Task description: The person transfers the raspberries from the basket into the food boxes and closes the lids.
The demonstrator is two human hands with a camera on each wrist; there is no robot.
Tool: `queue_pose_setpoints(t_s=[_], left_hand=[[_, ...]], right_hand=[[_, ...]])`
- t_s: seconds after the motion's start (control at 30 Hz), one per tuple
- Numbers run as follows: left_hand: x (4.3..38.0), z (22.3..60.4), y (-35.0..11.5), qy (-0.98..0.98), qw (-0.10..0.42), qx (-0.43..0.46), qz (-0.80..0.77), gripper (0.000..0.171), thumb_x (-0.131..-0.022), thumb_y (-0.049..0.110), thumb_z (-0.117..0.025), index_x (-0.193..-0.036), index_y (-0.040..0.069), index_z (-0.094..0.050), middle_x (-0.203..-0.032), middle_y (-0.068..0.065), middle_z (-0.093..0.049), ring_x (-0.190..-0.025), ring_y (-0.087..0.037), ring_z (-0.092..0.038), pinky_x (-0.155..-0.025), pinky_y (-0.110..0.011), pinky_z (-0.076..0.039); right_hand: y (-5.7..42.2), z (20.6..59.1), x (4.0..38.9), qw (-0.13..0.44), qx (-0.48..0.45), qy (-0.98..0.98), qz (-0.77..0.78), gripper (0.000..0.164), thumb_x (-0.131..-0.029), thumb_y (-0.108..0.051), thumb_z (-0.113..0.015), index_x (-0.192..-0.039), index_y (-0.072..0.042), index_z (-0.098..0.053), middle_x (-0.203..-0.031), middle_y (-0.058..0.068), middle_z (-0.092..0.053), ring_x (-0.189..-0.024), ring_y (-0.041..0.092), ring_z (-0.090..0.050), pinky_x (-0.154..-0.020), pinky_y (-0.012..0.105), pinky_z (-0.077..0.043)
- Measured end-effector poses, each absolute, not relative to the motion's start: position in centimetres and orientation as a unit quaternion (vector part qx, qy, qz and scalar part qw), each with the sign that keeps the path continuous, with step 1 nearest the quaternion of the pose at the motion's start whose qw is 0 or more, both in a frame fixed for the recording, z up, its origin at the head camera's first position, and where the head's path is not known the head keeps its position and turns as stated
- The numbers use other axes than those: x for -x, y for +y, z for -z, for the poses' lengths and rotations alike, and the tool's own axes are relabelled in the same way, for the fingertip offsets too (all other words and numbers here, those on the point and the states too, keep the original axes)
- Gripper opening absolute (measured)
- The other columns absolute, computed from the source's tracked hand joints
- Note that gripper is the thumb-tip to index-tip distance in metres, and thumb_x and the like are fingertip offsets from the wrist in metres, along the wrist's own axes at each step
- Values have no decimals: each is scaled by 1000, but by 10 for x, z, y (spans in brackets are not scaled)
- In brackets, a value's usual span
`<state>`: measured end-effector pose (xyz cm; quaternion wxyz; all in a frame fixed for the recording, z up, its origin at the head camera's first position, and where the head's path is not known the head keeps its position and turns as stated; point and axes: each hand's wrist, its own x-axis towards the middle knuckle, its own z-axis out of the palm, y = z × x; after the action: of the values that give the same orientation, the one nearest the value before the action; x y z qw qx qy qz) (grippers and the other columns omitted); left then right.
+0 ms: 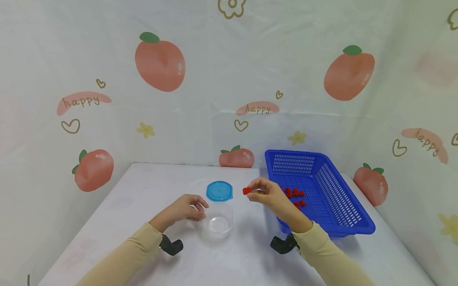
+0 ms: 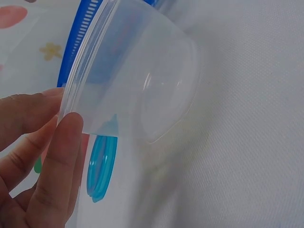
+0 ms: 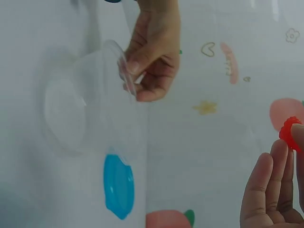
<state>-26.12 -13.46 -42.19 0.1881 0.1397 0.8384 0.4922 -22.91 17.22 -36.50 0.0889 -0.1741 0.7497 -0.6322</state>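
A clear round plastic container (image 1: 218, 221) stands on the white table, and nothing shows inside it. My left hand (image 1: 187, 208) pinches its left rim between thumb and fingers; the left wrist view shows the fingertips (image 2: 71, 126) at the edge of the container. Between the thumb and fingertips of my right hand (image 1: 270, 194) is a small red raspberry (image 1: 246, 191) with a bumpy surface. That hand is raised to the right of the container, near the basket's left side. Just behind the container lies a translucent blue lid (image 1: 219, 191).
At the right stands a blue plastic basket (image 1: 352, 198) with slotted walls. Several more red raspberries (image 1: 295, 192) lie in its left part. Behind the table (image 1: 150, 180) hangs a pale cloth (image 1: 200, 131) printed with fruit.
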Motion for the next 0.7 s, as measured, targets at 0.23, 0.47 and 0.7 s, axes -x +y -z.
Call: queue_pose_setpoints(t_s=[0.23,0.47,0.7], left_hand=[[261,421,-135,835,189,-144,-495,33,-81,6,-75,-110,-3,-63,-86,-7,-61,-73,-14,-63,-71,-31,-60],[263,422,-134,837,186,-143,-494,33,-80,5,-75,-110,-3,-63,-86,-7,-61,-72,-14,-63,-70,-31,-60],[261,422,-134,839,187,-138,-492,33,-81,6,-75,-110,-3,-63,-86,-7,-61,-72,-14,-63,-71,-31,-60]], right_hand=[[157,381,226,119,170,750,628,25,-88,-13,-69,-108,-2,-58,-105,7,-64,-94,19,-65,-90,32,-55],[146,401,225,131,177,746,628,25,-88,-8,-68,-107,2,-57,-99,4,-64,-88,19,-65,-84,26,-56],[140,414,223,138,155,751,627,26,-87,-9,-69,-108,3,-58,-100,8,-64,-93,31,-64,-83,26,-56]])
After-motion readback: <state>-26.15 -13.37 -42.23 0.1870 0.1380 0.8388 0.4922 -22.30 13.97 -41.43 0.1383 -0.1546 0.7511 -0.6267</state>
